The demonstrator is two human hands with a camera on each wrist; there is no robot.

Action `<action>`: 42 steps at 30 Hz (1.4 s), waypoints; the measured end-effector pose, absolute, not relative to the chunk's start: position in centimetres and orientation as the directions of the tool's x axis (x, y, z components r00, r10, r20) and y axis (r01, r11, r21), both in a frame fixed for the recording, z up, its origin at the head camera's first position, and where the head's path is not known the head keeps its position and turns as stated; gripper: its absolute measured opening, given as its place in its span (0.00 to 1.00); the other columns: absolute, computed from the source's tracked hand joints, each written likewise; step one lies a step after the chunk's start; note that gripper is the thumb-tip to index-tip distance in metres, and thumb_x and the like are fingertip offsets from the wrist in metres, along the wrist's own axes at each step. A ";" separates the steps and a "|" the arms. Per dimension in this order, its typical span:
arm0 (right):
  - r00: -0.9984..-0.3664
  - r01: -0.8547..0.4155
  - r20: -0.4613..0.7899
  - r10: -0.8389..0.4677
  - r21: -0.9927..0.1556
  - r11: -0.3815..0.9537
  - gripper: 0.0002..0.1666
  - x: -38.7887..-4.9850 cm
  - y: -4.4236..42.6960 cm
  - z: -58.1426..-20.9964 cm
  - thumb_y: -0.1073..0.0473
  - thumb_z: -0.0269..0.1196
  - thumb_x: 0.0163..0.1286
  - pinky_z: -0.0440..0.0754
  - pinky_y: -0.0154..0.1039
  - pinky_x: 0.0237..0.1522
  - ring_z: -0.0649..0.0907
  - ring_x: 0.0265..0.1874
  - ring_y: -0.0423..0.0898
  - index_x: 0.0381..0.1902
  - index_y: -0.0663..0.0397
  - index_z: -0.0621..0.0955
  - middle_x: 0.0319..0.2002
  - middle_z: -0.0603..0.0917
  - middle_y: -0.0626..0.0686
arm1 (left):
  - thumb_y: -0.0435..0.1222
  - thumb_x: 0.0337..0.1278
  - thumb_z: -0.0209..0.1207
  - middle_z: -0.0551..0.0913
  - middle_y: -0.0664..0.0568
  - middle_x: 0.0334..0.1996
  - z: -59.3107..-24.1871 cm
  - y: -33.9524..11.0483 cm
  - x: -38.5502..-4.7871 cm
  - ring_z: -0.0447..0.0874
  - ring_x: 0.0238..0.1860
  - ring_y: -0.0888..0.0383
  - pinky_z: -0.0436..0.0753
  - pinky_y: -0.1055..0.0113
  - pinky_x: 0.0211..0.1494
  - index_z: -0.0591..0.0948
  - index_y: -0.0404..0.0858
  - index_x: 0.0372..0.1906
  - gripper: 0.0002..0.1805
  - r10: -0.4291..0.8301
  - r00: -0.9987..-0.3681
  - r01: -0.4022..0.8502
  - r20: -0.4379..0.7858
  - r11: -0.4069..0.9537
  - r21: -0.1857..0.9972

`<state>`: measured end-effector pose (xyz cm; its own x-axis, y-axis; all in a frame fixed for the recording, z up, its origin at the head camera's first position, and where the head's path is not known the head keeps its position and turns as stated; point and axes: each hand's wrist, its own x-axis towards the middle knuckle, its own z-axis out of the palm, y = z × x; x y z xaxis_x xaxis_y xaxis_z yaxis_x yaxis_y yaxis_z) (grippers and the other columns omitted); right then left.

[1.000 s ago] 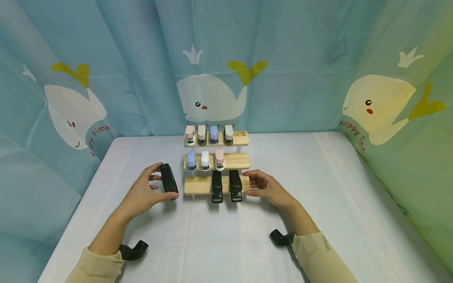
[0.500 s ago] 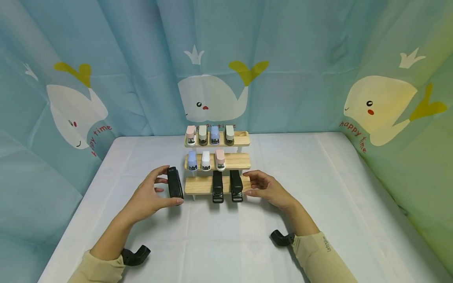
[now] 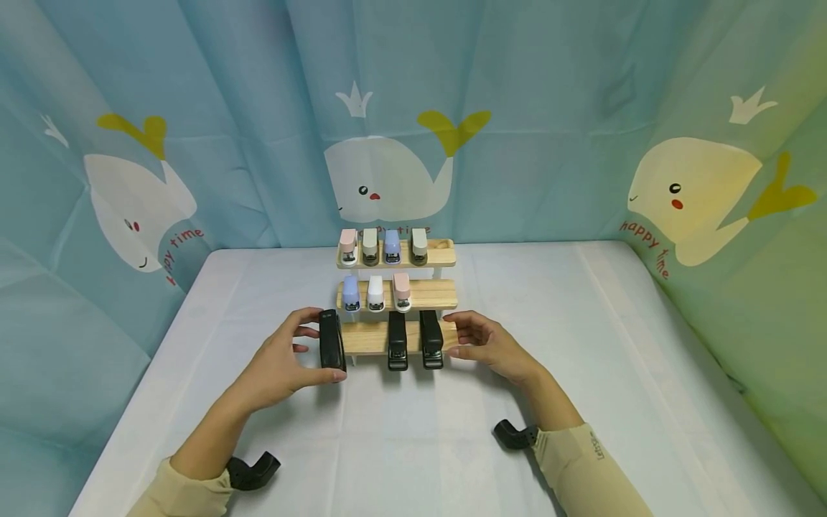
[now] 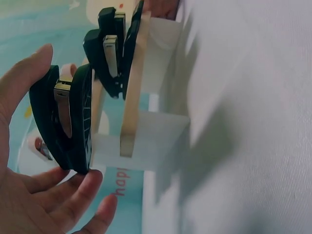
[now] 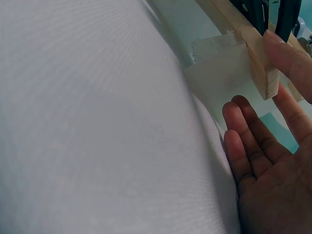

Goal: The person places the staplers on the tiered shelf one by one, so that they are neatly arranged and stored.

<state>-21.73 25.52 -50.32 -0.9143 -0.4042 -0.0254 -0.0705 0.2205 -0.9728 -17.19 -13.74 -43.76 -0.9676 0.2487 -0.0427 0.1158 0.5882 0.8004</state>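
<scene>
A black stapler (image 3: 332, 340) is held by its ends between the thumb and fingers of my left hand (image 3: 278, 366). It is off the shelf, at the left end of the bottom board; the left wrist view shows a gap between the stapler (image 4: 63, 117) and the board (image 4: 131, 107). My right hand (image 3: 494, 348) holds the right end of the wooden display rack's bottom board (image 3: 368, 337), thumb in front and a finger behind. Two more black staplers, a middle one (image 3: 397, 341) and a right one (image 3: 431, 339), stand on that board.
On the rack's middle board (image 3: 436, 293) are a blue, a white and a pink mini stapler. Several mini staplers line the top board (image 3: 441, 253). The rack stands on a white-covered table (image 3: 549, 309), before a blue whale-print curtain (image 3: 530, 165).
My left hand has carried the black stapler to the right and slightly toward me, from beside the rack to the bottom board's left end. My right hand has stayed at the board.
</scene>
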 end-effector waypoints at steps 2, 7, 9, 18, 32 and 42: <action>-0.914 -0.068 -0.028 -0.404 -0.973 0.221 0.36 -21.7 25.5 -50.3 0.62 0.75 0.64 0.77 0.33 0.57 0.78 0.53 0.49 0.69 0.51 0.76 0.61 0.78 0.57 | 0.56 0.36 0.83 0.71 0.50 0.72 -43.8 -13.5 -17.1 0.76 0.66 0.48 0.76 0.44 0.67 0.62 0.49 0.77 0.60 0.262 -0.964 0.126 -0.038 0.581 0.804; -0.914 -0.064 -0.031 -0.405 -0.973 0.220 0.36 -21.7 25.5 -50.2 0.62 0.75 0.64 0.77 0.33 0.57 0.78 0.54 0.49 0.69 0.51 0.76 0.62 0.78 0.58 | 0.57 0.36 0.83 0.75 0.48 0.69 -43.8 -13.1 -17.1 0.75 0.69 0.43 0.74 0.42 0.70 0.63 0.49 0.77 0.60 0.284 -0.958 0.143 -0.039 0.593 0.792; -0.914 -0.064 -0.031 -0.404 -0.973 0.220 0.36 -21.7 25.5 -50.2 0.62 0.75 0.64 0.77 0.33 0.57 0.78 0.54 0.49 0.69 0.51 0.76 0.63 0.78 0.58 | 0.58 0.36 0.82 0.75 0.48 0.69 -43.8 -12.9 -17.1 0.73 0.71 0.40 0.73 0.40 0.70 0.63 0.50 0.77 0.60 0.287 -0.957 0.147 -0.045 0.610 0.778; -0.913 -0.067 -0.028 -0.408 -0.974 0.218 0.36 -21.7 25.5 -50.3 0.61 0.75 0.64 0.77 0.33 0.58 0.78 0.55 0.49 0.69 0.50 0.76 0.64 0.78 0.58 | 0.62 0.33 0.81 0.73 0.50 0.71 -44.1 -12.1 -17.4 0.70 0.73 0.41 0.71 0.37 0.69 0.64 0.51 0.77 0.62 0.299 -0.953 0.168 -0.043 0.642 0.748; -0.910 -0.069 -0.027 -0.413 -0.974 0.216 0.36 -21.7 25.6 -50.3 0.62 0.75 0.64 0.78 0.34 0.57 0.78 0.54 0.50 0.69 0.50 0.76 0.62 0.78 0.58 | 0.68 0.31 0.79 0.61 0.42 0.78 -44.7 -10.8 -17.6 0.61 0.78 0.41 0.69 0.35 0.71 0.61 0.53 0.79 0.65 0.277 -0.956 0.127 -0.099 0.691 0.711; -0.913 -0.067 -0.028 -0.407 -0.973 0.219 0.36 -21.8 25.5 -50.3 0.61 0.75 0.63 0.78 0.34 0.57 0.78 0.54 0.49 0.68 0.51 0.76 0.60 0.78 0.57 | 0.67 0.37 0.77 0.62 0.43 0.79 -44.9 -10.0 -17.6 0.58 0.79 0.43 0.68 0.36 0.73 0.61 0.47 0.81 0.65 0.266 -0.959 0.127 -0.097 0.710 0.692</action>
<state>-21.78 25.52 -50.29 -0.9128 -0.4074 -0.0284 -0.0673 0.2187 -0.9735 -17.59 -10.04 -44.88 -0.9591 0.2658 -0.0971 0.1267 0.7103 0.6924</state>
